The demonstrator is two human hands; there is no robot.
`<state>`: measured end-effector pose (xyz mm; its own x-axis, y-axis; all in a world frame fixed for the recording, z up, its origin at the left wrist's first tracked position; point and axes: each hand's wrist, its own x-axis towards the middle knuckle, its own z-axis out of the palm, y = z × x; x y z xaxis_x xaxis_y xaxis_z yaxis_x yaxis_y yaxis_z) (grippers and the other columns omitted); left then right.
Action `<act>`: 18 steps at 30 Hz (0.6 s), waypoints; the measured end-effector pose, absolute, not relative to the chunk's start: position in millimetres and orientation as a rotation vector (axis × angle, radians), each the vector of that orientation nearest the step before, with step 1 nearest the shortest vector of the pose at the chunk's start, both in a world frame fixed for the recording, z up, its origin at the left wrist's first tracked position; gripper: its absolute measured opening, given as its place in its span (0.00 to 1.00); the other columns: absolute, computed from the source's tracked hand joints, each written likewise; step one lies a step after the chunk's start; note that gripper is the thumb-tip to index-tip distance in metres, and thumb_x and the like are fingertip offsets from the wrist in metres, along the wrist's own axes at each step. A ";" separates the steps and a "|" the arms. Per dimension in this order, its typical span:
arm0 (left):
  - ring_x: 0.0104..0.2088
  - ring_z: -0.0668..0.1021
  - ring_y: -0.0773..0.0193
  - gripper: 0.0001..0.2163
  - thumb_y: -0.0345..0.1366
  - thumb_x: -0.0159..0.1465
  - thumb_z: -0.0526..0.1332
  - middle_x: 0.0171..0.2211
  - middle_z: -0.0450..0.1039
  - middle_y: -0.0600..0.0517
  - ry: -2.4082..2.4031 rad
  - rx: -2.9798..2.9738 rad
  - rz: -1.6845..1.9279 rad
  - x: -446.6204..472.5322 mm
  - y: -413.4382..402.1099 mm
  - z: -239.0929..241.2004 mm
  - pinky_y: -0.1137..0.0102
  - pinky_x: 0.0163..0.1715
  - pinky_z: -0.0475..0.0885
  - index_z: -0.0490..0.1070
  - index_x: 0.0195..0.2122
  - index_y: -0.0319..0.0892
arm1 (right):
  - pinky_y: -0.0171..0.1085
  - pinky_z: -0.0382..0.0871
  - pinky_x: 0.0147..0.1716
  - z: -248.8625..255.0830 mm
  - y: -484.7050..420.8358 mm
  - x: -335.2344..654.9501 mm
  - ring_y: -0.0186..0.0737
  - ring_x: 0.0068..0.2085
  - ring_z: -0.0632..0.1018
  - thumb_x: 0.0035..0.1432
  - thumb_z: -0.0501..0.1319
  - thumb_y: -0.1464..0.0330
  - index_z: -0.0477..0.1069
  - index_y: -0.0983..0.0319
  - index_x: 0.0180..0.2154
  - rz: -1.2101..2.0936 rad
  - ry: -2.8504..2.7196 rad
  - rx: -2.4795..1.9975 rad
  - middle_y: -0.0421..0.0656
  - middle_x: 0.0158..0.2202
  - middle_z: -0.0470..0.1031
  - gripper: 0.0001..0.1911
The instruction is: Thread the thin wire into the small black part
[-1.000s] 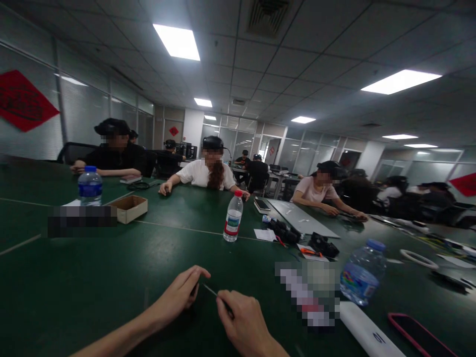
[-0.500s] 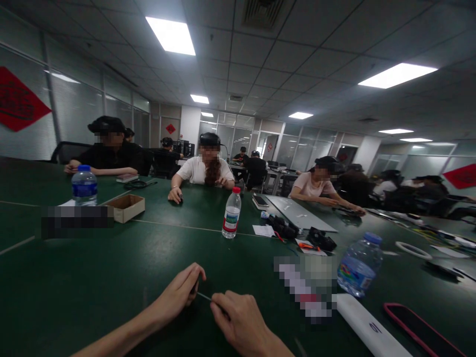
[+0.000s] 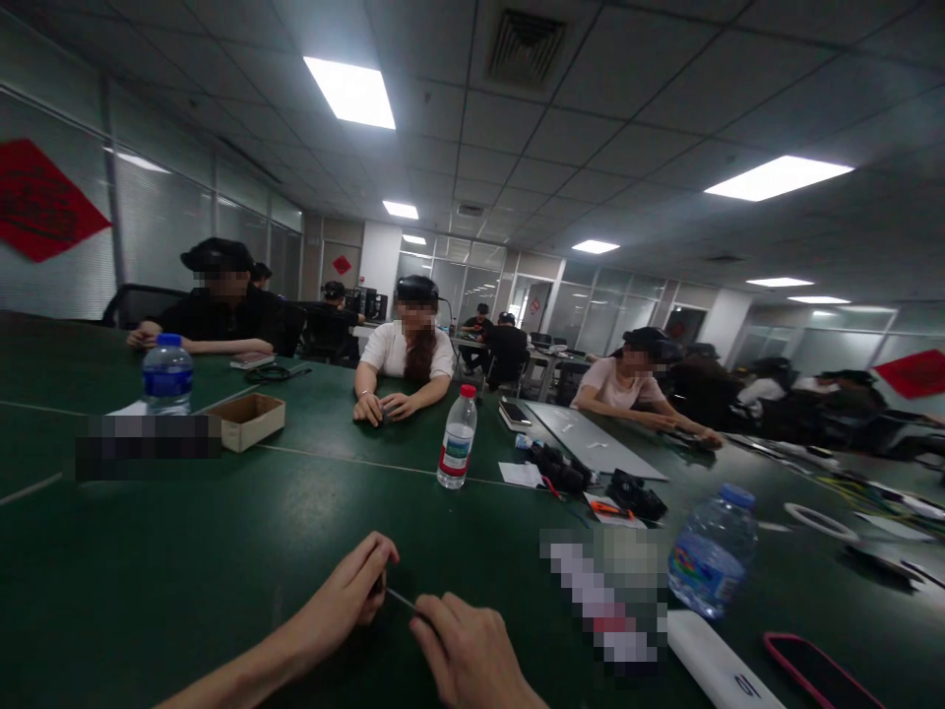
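My left hand (image 3: 346, 596) and my right hand (image 3: 465, 655) meet low at the front edge of the green table (image 3: 221, 551). Both are closed in a pinch on the two ends of a thin, dark strip (image 3: 403, 598), perhaps a cable tie, stretched between them just above the table. The fingertips are only a few centimetres apart.
A water bottle with a red cap (image 3: 456, 437) stands mid-table, a blue-capped bottle (image 3: 713, 551) at right and another (image 3: 167, 372) at left beside a cardboard box (image 3: 247, 420). A white bar (image 3: 720, 665) and a pink-edged phone (image 3: 819, 670) lie at lower right. Several people sit across the table.
My hands have drawn slightly closer together and the strip between them looks shorter. The person opposite in white has brought both hands together on the table.
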<state>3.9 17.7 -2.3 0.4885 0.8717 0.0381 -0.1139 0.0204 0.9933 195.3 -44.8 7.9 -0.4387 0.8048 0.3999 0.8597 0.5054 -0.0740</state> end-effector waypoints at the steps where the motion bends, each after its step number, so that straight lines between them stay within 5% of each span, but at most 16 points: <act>1: 0.20 0.54 0.73 0.21 0.58 0.61 0.50 0.23 0.51 0.61 0.743 1.331 0.883 3.8 17.8 -2.3 0.75 0.20 0.46 0.60 0.39 0.44 | 0.32 0.58 0.24 7.3 -44.3 195.4 0.36 0.27 0.76 0.65 0.51 0.66 0.68 0.57 0.41 -0.198 -2.366 -1.377 0.40 0.32 0.74 0.08; 18: 0.21 0.57 0.71 0.19 0.55 0.65 0.46 0.22 0.52 0.61 0.761 1.495 0.865 0.4 11.4 4.6 0.75 0.20 0.52 0.59 0.38 0.43 | 0.30 0.61 0.27 7.8 -43.8 196.6 0.35 0.30 0.76 0.63 0.54 0.68 0.68 0.57 0.41 -0.079 -2.341 -1.358 0.40 0.33 0.75 0.07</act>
